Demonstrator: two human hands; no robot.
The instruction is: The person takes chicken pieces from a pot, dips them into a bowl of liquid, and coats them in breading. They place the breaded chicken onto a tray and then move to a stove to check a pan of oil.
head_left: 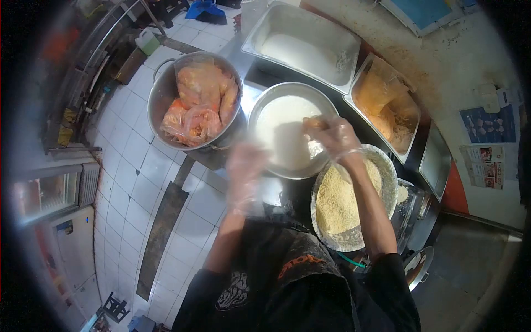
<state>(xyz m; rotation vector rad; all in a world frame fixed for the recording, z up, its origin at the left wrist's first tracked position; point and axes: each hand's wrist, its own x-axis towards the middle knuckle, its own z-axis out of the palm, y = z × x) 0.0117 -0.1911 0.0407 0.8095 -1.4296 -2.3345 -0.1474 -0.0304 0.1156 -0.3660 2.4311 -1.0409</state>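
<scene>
brownish piece (314,123) is pinched in the right grip (338,136), left grip (246,166) blurred past telling, orange apron lettering (300,263) unclear

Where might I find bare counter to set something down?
Only slivers: steel between the pot and the liquid bowl, and a patch below that bowl, beside the left hand. Right of it, crumb basin and trays crowd together.

worn are clear plastic gloves (344,139), black sleeves (389,279) and an orange-lettered black top (307,299).

Head-worn view, forward and steeply down
</scene>
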